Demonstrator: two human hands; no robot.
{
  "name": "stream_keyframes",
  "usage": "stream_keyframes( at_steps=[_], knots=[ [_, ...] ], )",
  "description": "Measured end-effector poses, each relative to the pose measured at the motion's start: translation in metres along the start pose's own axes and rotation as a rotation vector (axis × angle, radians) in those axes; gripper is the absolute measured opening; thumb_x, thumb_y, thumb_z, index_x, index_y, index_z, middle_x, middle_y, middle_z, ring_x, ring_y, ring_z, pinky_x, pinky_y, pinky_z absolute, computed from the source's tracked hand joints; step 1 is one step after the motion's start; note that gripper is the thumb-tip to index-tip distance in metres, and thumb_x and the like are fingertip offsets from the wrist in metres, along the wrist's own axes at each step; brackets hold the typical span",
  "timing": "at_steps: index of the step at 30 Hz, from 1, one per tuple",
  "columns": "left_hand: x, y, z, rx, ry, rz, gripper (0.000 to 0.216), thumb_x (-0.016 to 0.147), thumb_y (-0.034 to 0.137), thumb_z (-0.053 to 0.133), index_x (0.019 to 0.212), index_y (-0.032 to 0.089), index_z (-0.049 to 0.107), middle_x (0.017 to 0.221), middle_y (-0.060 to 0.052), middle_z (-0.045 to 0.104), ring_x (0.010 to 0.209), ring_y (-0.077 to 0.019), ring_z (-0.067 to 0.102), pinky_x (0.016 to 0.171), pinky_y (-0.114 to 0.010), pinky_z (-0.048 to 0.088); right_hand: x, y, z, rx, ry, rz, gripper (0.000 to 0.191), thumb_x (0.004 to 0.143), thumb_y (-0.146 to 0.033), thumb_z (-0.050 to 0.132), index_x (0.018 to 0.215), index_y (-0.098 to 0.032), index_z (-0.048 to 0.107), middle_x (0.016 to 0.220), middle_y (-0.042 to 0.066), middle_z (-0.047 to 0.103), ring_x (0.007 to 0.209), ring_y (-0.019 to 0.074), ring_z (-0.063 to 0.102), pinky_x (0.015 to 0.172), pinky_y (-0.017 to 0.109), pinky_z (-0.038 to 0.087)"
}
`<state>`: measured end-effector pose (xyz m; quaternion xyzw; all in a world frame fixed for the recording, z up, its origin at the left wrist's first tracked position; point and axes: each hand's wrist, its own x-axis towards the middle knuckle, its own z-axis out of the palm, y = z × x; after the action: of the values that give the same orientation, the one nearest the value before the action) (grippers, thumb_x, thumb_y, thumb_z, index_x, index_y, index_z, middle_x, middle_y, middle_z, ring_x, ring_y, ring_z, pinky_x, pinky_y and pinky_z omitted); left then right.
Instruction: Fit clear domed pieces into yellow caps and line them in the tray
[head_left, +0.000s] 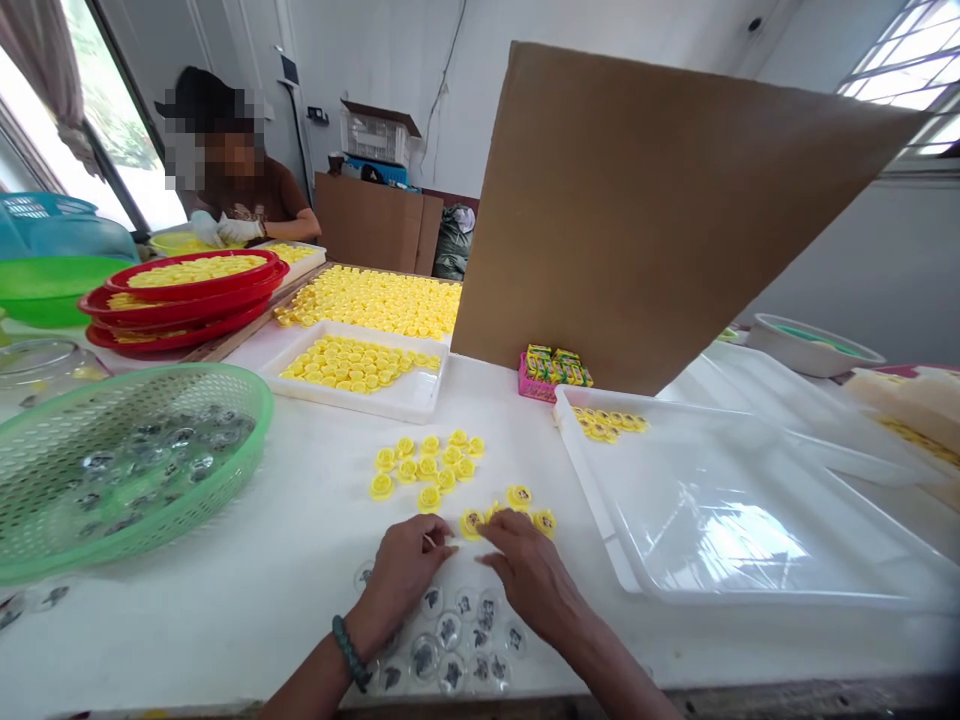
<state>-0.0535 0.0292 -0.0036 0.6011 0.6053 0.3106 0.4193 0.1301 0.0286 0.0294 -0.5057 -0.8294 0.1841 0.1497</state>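
Observation:
Fingers curled into a pinch, my left hand (407,553) hovers over the white table; anything between its fingertips is too small to make out. My right hand (531,560) reaches in from the other side, thumb apart from the index finger, its fingertips beside a yellow round piece (471,523). Several such pieces with a dark picture in the middle lie around and partly under that hand. Below both hands are several clear round discs (449,630) with dark prints, some hidden by my left wrist. Farther forward sits a loose group of plain yellow pieces (427,467).
At right is a white tray (622,560) with a few yellow pieces in its far corner. A green basket (259,430) of clear discs stands left, before stacked red trays (97,305). Behind are a tall cardboard sheet (637,220), a pink basket (534,383) and a gloved co-worker (277,195).

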Motion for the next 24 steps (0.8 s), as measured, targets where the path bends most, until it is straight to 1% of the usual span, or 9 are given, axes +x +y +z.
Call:
stream_keyframes(
  at_steps=[2, 4, 8, 10, 12, 15, 18, 21, 24],
  knots=[
    [-0.008, 0.001, 0.001, 0.083, -0.078, 0.105, 0.016, 0.068, 0.020, 0.054, 0.078, 0.021, 0.066, 0.078, -0.001, 0.065, 0.068, -0.0164, 0.056, 0.064, -0.025, 0.039, -0.018, -0.003, -0.002, 0.121, -0.088, 0.002, 0.030, 0.075, -0.009, 0.058, 0.101, -0.024, 0.063, 0.094, 0.003, 0.059, 0.088, 0.0177, 0.055, 0.077, 0.025, 0.041],
    [-0.015, 0.000, 0.005, 0.129, -0.168, 0.174, 0.018, 0.069, 0.018, 0.053, 0.079, 0.023, 0.067, 0.080, 0.000, 0.065, 0.069, -0.0161, 0.056, 0.066, -0.025, 0.038, -0.033, -0.005, 0.001, 0.181, -0.139, 0.036, 0.030, 0.072, -0.010, 0.062, 0.097, -0.025, 0.065, 0.092, 0.002, 0.059, 0.086, 0.0175, 0.055, 0.075, 0.024, 0.041],
    [-0.020, -0.003, 0.012, 0.217, -0.246, 0.216, 0.017, 0.069, 0.015, 0.051, 0.070, 0.022, 0.067, 0.075, 0.000, 0.065, 0.077, -0.0175, 0.055, 0.071, -0.025, 0.037, -0.043, -0.003, 0.020, 0.228, -0.105, 0.107, 0.023, 0.070, -0.006, 0.059, 0.086, -0.022, 0.067, 0.086, 0.002, 0.060, 0.082, 0.0161, 0.056, 0.070, 0.022, 0.040],
    [-0.021, -0.003, 0.012, 0.232, -0.248, 0.212, 0.017, 0.069, 0.015, 0.052, 0.069, 0.022, 0.067, 0.075, 0.000, 0.065, 0.078, -0.0174, 0.055, 0.071, -0.026, 0.037, -0.041, 0.002, 0.027, 0.274, -0.072, 0.144, 0.016, 0.071, -0.008, 0.058, 0.078, -0.019, 0.067, 0.081, 0.002, 0.061, 0.074, 0.0144, 0.057, 0.066, 0.021, 0.040],
    [-0.021, -0.001, 0.010, 0.216, -0.215, 0.194, 0.015, 0.071, 0.017, 0.053, 0.070, 0.022, 0.067, 0.075, 0.000, 0.065, 0.078, -0.0176, 0.055, 0.072, -0.026, 0.037, -0.036, 0.005, 0.031, 0.332, -0.010, 0.199, 0.009, 0.072, -0.013, 0.060, 0.072, -0.018, 0.066, 0.074, 0.001, 0.061, 0.068, 0.0137, 0.056, 0.062, 0.021, 0.040],
    [-0.022, 0.005, 0.009, 0.030, -0.172, 0.113, 0.016, 0.075, 0.025, 0.052, 0.077, 0.020, 0.067, 0.075, -0.001, 0.066, 0.074, -0.0175, 0.056, 0.069, -0.027, 0.039, -0.024, 0.003, 0.031, 0.455, 0.116, 0.318, 0.007, 0.073, -0.022, 0.061, 0.072, -0.018, 0.066, 0.065, 0.000, 0.061, 0.063, 0.0147, 0.055, 0.059, 0.022, 0.042],
    [-0.019, 0.008, 0.013, -0.355, -0.215, -0.023, 0.020, 0.072, 0.029, 0.055, 0.085, 0.016, 0.063, 0.064, -0.001, 0.062, 0.060, -0.0150, 0.053, 0.059, -0.025, 0.039, -0.012, -0.007, 0.028, 0.640, 0.179, 0.382, 0.014, 0.075, -0.028, 0.059, 0.074, -0.018, 0.068, 0.065, 0.001, 0.062, 0.059, 0.0151, 0.055, 0.054, 0.023, 0.044],
    [-0.016, 0.009, 0.017, -0.641, -0.214, -0.127, 0.025, 0.063, 0.027, 0.062, 0.083, 0.013, 0.058, 0.053, 0.002, 0.057, 0.050, -0.0116, 0.047, 0.052, -0.023, 0.036, -0.006, -0.017, 0.025, 0.775, 0.185, 0.415, 0.019, 0.076, -0.033, 0.059, 0.077, -0.017, 0.070, 0.068, 0.002, 0.063, 0.057, 0.0149, 0.056, 0.052, 0.023, 0.046],
    [-0.017, 0.007, 0.018, -0.778, -0.168, -0.212, 0.026, 0.058, 0.022, 0.066, 0.079, 0.013, 0.056, 0.053, 0.002, 0.057, 0.048, -0.0096, 0.046, 0.050, -0.021, 0.033, -0.007, -0.021, 0.021, 0.838, 0.133, 0.360, 0.021, 0.078, -0.035, 0.059, 0.087, -0.018, 0.069, 0.075, 0.003, 0.063, 0.061, 0.0152, 0.057, 0.057, 0.025, 0.047]
  ],
)
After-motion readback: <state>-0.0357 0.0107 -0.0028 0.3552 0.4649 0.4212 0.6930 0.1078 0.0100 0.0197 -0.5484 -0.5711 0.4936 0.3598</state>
